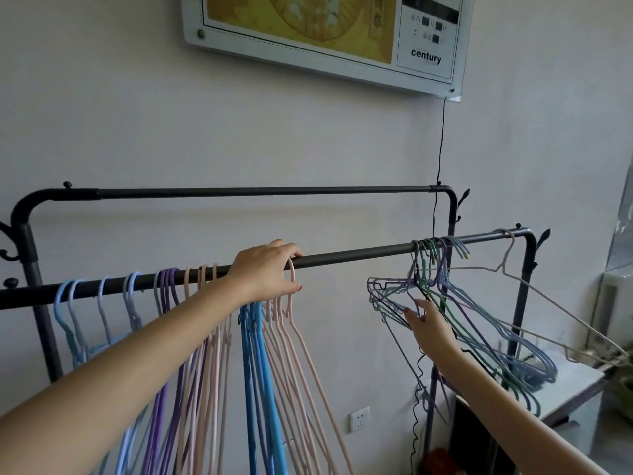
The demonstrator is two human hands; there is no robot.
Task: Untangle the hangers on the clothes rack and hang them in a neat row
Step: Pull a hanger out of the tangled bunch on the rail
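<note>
A black clothes rack has a near rail (359,255) running left to right. Along its left part hang light blue, purple, pink and bright blue hangers (164,293) in a row. My left hand (267,272) rests on the rail, fingers curled around the hook of a pink hanger (298,323). Toward the right end a tangled bunch of green, purple, blue and black hangers (455,303) hangs askew. My right hand (428,327) pinches wires of that bunch from below. A beige hanger (534,286) hangs alone at the far right.
The rack's far rail (267,192) is bare, close to the white wall. A framed board (325,36) hangs above, its black cord (440,159) dropping behind the rack. A wall socket (359,419) sits low. A grey ledge (565,395) lies at the right.
</note>
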